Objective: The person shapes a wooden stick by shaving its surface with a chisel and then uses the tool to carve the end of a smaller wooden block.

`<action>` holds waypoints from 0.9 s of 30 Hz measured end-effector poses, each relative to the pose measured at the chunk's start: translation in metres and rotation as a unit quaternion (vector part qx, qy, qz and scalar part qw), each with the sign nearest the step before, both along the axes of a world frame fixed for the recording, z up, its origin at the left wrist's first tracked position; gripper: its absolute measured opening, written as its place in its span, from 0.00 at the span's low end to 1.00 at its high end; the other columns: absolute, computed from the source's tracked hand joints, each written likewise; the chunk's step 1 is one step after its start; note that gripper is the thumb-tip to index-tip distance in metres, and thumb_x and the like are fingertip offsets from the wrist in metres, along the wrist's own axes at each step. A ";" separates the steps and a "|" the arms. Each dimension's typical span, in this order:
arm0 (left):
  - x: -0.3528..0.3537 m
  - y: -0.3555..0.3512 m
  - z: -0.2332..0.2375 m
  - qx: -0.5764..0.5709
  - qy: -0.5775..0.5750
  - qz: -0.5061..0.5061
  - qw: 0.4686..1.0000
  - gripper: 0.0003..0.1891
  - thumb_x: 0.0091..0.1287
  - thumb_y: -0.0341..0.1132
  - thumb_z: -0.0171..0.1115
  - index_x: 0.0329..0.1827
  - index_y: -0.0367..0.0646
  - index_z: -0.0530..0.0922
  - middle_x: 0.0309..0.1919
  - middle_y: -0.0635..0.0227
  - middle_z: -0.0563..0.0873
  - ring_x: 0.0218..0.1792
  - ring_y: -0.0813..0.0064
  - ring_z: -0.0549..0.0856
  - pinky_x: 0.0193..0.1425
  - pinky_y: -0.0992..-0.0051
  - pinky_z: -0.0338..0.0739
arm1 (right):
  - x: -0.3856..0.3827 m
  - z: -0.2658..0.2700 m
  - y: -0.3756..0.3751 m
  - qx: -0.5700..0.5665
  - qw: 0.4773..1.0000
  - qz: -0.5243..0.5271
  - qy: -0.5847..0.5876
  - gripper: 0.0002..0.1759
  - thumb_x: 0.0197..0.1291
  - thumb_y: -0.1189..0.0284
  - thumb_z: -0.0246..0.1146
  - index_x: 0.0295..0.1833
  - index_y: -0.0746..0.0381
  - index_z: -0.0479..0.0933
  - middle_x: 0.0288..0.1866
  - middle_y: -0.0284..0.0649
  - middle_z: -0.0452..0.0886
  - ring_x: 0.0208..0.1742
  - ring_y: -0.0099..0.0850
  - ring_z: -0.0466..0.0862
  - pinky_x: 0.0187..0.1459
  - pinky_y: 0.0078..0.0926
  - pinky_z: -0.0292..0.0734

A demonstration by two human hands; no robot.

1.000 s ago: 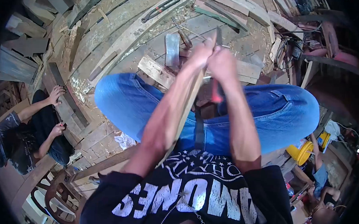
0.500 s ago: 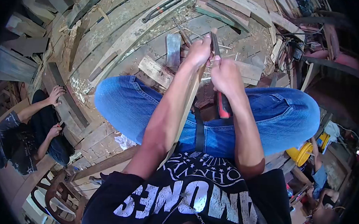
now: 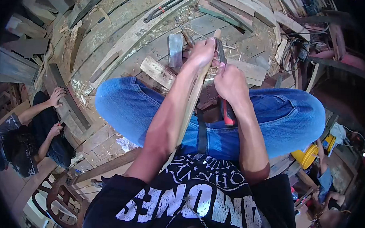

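My left hand [image 3: 203, 52] is closed around a long, pale wooden strip [image 3: 189, 114]. The strip runs along my forearm toward my chest, and its tip shows just above the fingers. My right hand [image 3: 231, 80] grips a dark-bladed tool [image 3: 221, 53] with a red and black handle [image 3: 227, 113]. Whether it is a knife or a file I cannot make out. The blade slants up beside the strip, close to my left fingers. My fingers partly hide where blade and wood meet.
A curved timber [image 3: 137, 36] lies ahead with pincers [image 3: 164, 9] on it. Wood blocks [image 3: 158, 73] and a metal blade-like piece [image 3: 175, 51] are beyond my crossed legs. A co-worker [image 3: 26, 136] sits at left; another person [image 3: 328, 190] is at right near yellow buckets [image 3: 304, 157].
The dark-bladed tool and my right hand have slid slightly back toward my body, exposing more of the strip's tip. My left hand stays in about the same place.
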State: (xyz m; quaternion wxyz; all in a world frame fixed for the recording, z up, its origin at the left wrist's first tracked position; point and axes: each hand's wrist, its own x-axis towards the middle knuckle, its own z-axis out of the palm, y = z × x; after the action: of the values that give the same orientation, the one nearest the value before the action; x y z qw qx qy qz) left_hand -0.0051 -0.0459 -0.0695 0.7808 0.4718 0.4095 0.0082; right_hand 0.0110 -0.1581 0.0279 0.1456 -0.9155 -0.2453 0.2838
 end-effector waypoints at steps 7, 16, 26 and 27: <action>0.003 -0.001 -0.028 0.138 -0.002 -0.060 0.989 0.25 0.77 0.46 0.41 0.35 0.32 0.79 0.25 0.57 0.83 0.26 0.60 0.85 0.32 0.63 0.76 | 0.001 -0.034 0.005 0.059 0.997 0.016 -0.038 0.23 0.67 0.66 0.49 0.31 0.76 0.79 0.31 0.67 0.79 0.39 0.63 0.82 0.47 0.54 0.75; -0.005 -0.003 -0.009 0.182 -0.069 -0.038 0.980 0.25 0.76 0.47 0.44 0.39 0.30 0.78 0.25 0.54 0.83 0.16 0.72 0.81 0.22 0.68 0.75 | 0.039 -0.034 0.029 0.059 0.998 -0.032 0.020 0.24 0.65 0.63 0.51 0.28 0.70 0.83 0.29 0.63 0.81 0.38 0.54 0.85 0.47 0.46 0.79; -0.006 0.010 0.001 -0.175 -0.069 0.056 0.980 0.19 0.77 0.44 0.43 0.43 0.36 0.76 0.24 0.68 0.75 0.18 0.79 0.72 0.19 0.78 0.68 | 0.005 0.003 0.010 0.015 0.999 -0.031 0.025 0.24 0.68 0.64 0.48 0.34 0.74 0.80 0.33 0.68 0.80 0.42 0.62 0.82 0.49 0.54 0.76; -0.006 0.010 0.003 -0.175 -0.062 0.053 0.981 0.19 0.78 0.44 0.41 0.41 0.37 0.75 0.25 0.67 0.75 0.18 0.78 0.72 0.21 0.77 0.71 | 0.002 0.005 0.009 0.007 1.000 -0.017 0.005 0.24 0.68 0.64 0.49 0.34 0.74 0.80 0.33 0.68 0.80 0.42 0.63 0.82 0.49 0.54 0.76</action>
State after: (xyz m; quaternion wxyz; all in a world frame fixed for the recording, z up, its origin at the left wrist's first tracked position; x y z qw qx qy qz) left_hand -0.0109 -0.0363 -0.0665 0.8736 0.3041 0.3799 0.0068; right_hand 0.0128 -0.1487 0.0325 0.1581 -0.9170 -0.2314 0.2837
